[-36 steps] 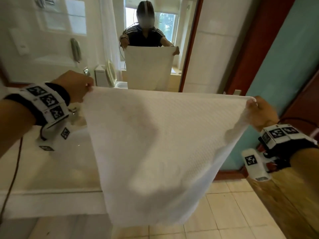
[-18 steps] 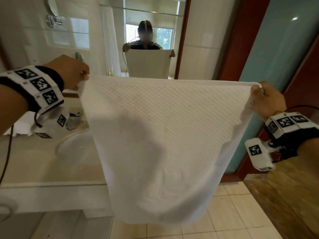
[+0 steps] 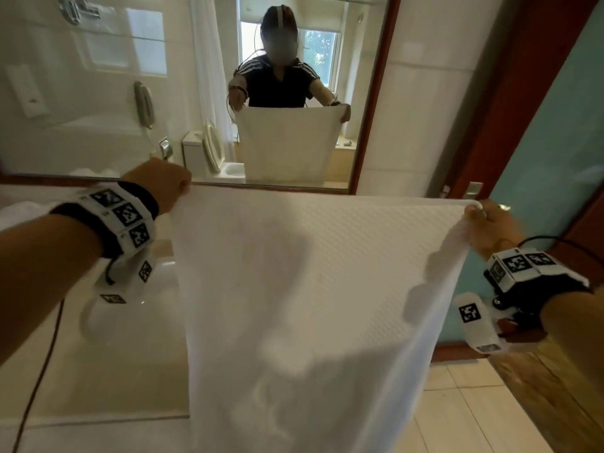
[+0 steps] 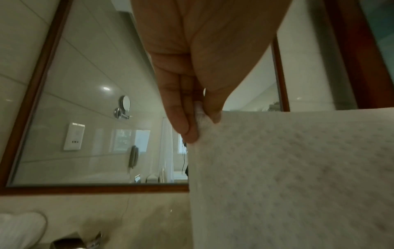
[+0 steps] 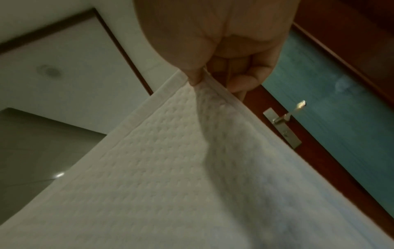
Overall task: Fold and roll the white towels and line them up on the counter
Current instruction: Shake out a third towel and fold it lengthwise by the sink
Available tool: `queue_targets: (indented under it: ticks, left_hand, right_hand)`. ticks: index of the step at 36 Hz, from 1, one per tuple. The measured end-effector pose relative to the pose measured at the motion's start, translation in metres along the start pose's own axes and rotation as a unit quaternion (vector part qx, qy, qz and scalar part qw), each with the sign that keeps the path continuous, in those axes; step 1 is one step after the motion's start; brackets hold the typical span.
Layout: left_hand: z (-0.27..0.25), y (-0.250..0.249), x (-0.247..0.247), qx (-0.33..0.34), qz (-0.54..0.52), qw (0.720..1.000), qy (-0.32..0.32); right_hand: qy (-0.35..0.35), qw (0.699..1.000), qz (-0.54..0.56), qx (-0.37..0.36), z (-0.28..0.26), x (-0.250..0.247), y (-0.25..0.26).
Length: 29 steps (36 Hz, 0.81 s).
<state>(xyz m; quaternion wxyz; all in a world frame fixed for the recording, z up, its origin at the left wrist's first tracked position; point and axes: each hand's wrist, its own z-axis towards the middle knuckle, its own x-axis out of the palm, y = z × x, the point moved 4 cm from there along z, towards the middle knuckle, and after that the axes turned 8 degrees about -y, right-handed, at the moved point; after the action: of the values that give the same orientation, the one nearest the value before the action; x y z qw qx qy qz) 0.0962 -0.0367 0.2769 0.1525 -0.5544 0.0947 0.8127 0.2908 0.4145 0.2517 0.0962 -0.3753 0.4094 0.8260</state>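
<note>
I hold one white towel [image 3: 304, 289] spread out in the air across the middle of the head view, its top hem drawn nearly level and the rest hanging down past the front edge of the desk [image 3: 81, 380] at the lower left. My left hand [image 3: 160, 183] pinches the upper left corner between thumb and fingers [image 4: 181, 118], and the left wrist view shows that grip closed tight on the hem. My right hand [image 3: 490, 227] pinches the upper right corner the same way, with a small pucker of cloth gathered under the thumb in the right wrist view. I judge this to be the start of the fold: the towel is opened flat but not yet doubled. To do it well I should keep both corners at one height and the hem taut, so the weave hangs without a twist, then bring the corners together squarely, edge to edge, before laying it on the desk. The pucker at my right grip could carry a crease into the fold, so I would smooth it first. The mirror [image 3: 98, 93] above the desk helps me check that the bottom edge hangs even.
</note>
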Motion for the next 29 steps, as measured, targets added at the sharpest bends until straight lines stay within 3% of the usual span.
queue_targets:
  ticks: [7,13,16,20,23,29]
  left_hand:
    - [0.058,0.027,0.111,-0.036,-0.042,0.997,0.051]
    - [0.09,0.036,0.193,-0.053,-0.019,0.994,0.093]
    - [0.107,0.038,0.233,-0.073,0.017,0.989,0.127]
    - [0.126,0.039,0.291,-0.139,0.024,0.973,0.184]
    - [0.14,0.036,0.333,-0.157,0.028,0.96,0.228]
    - [0.164,0.037,0.401,-0.187,-0.009,0.958,0.217]
  right_hand:
    - [0.049,0.998,-0.034,0.033,0.043,0.116,0.003]
    - [0.078,0.994,-0.054,0.059,0.076,0.197,-0.006]
    - [0.132,0.986,-0.044,0.092,0.095,0.243,-0.019]
    - [0.191,0.965,0.045,0.172,0.117,0.311,-0.046]
    - [0.214,0.928,0.128,0.277,0.121,0.364,-0.074]
    - [0.227,0.891,0.188,0.347,0.132,0.436,-0.107]
